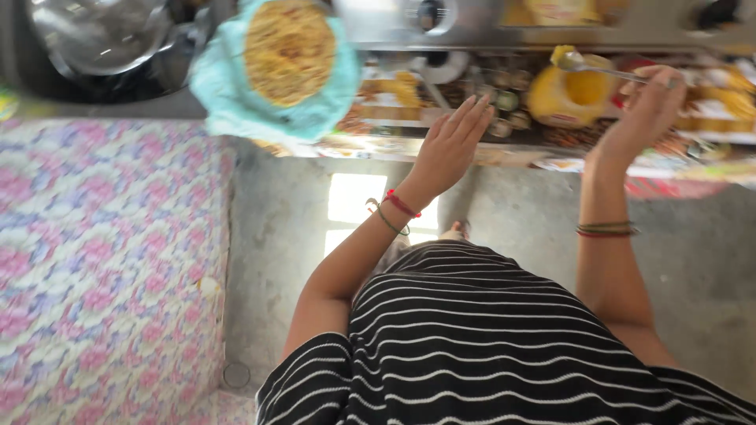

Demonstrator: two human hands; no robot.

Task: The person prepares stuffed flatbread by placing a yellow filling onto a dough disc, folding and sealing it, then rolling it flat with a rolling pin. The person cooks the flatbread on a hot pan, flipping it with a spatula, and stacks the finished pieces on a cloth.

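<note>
My right hand [647, 110] grips a metal spoon [602, 69] whose bowl carries a yellow lump over an open yellow container [573, 96] on the low shelf. My left hand [453, 142] is stretched out flat, fingers apart, near the shelf edge and holds nothing. A turquoise plate [228, 94] heaped with yellow noodle-like food rests at the counter edge, left of my left hand. Both wrists wear thread bracelets. My striped black-and-white top fills the lower frame.
A steel pot [94, 39] sits on the dark counter at top left. A floral pink and purple cloth [102, 267] covers the left side. Several jars and packets [504, 102] crowd the shelf. Grey concrete floor [283, 252] lies below, with a bright sunlit patch.
</note>
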